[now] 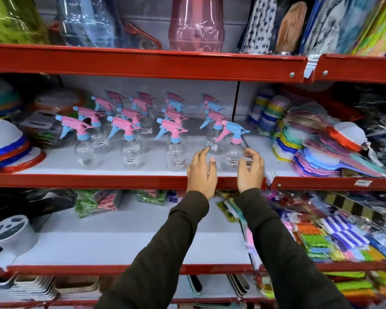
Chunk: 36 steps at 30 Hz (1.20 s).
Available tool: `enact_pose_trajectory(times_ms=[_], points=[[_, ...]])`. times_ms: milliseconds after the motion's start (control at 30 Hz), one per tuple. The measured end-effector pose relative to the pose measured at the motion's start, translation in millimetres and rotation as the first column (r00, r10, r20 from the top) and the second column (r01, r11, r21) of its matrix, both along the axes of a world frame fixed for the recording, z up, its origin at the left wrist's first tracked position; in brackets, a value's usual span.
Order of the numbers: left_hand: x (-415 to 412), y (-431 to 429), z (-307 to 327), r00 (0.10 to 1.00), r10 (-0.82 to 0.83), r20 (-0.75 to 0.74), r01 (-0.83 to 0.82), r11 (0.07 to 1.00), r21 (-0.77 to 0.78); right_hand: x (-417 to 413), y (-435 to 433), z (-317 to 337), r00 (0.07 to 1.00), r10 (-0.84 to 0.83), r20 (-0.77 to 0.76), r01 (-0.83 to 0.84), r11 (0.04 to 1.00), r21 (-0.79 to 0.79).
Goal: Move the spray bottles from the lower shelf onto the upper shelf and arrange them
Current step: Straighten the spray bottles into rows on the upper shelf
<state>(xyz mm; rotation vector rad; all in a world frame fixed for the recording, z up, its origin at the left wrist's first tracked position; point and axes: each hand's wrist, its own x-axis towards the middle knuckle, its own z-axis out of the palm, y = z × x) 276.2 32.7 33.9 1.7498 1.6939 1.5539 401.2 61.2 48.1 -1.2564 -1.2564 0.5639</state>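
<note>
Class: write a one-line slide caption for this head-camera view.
Both open hands, left hand and right hand, flank the front-right spray bottle.

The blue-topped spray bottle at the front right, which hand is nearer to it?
Right. The right hand is just beside the blue-topped spray bottle, on its right; the left hand is farther off to its left.

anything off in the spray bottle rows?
One oddity: the front-right spray bottle, between the left hand and right hand, has a blue head with a pink trigger, while the other front-row bottles are pink with blue triggers. It also sits ahead of its row. Nothing spilled or tipped.
</note>
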Motion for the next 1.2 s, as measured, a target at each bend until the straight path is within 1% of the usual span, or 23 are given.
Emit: enact_pose_trajectory(times_ms=[100, 167, 267, 367, 500, 633, 767, 867, 1033, 1200], points=[[18, 26, 7, 0.992, -0.090, -0.085, 0.068, 0.971, -0.231, 12, 11, 7, 0.997, 0.045, 0.060, -0.035, 0.987, -0.157], [25, 38, 12, 0.989, -0.134, -0.063, 0.102, 0.925, -0.365, 16, 18, 10, 0.989, 0.103, 0.110, -0.072, 0.964, -0.255], [29, 44, 16, 0.982, -0.190, -0.015, 0.162, 0.872, -0.463, 18, 21, 13, 0.971, 0.187, 0.145, -0.132, 0.936, -0.327], [27, 42, 18, 0.976, -0.212, 0.043, 0.207, 0.854, -0.477, 15, 21, 14, 0.967, 0.200, 0.158, -0.140, 0.936, -0.324], [14, 35, 19, 0.984, -0.170, 0.043, 0.172, 0.887, -0.428, 5, 19, 12, 0.969, 0.215, 0.123, -0.171, 0.940, -0.295], [0, 29, 20, 0.987, -0.153, 0.051, 0.160, 0.894, -0.418, -7, 18, 9, 0.963, 0.250, 0.101, -0.209, 0.929, -0.305], [-6, 28, 19, 0.985, -0.167, 0.034, 0.165, 0.887, -0.432, -9, 18, 8, 0.954, 0.273, 0.122, -0.223, 0.922, -0.317], [-6, 29, 19, 0.985, -0.172, 0.031, 0.167, 0.879, -0.446, -9, 19, 9, 0.941, 0.294, 0.166, -0.227, 0.915, -0.333], [-6, 33, 17, 0.984, -0.172, 0.037, 0.170, 0.876, -0.450, -9, 20, 7, 0.939, 0.297, 0.173, -0.228, 0.914, -0.335], [-6, 28, 18, 0.986, -0.166, 0.034, 0.163, 0.880, -0.447, -5, 11, 10, 0.950, 0.293, 0.106, -0.247, 0.916, -0.316]])
